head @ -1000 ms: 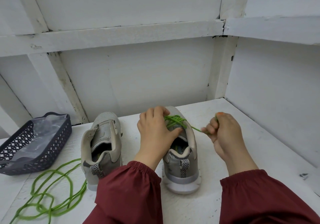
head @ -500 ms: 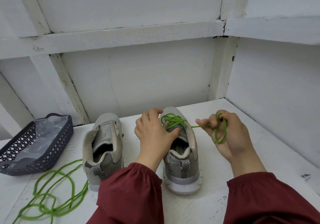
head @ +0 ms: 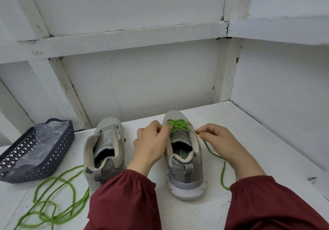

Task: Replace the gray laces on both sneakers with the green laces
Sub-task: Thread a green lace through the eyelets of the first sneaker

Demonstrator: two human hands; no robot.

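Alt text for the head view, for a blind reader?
Left hand and right hand work a green lace into one gray sneaker. The other sneaker stands unlaced beside a loose green lace and a dark basket.

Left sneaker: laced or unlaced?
Unlaced. The left sneaker shows no lace across its tongue; a loose green lace lies beside it.

Between the left hand [head: 151, 140] and the right hand [head: 222, 142], a bright green lace [head: 179, 125] criss-crosses a grey sneaker [head: 185, 181] with a white sole and a black-and-white herringbone heel tab [head: 188, 173]. Left of the left hand: a second grey sneaker [head: 106, 148], a loose green lace [head: 53, 203], a dark navy lattice-patterned basket [head: 58, 151]. Maroon sleeves [head: 128, 197]; white table [head: 267, 149]
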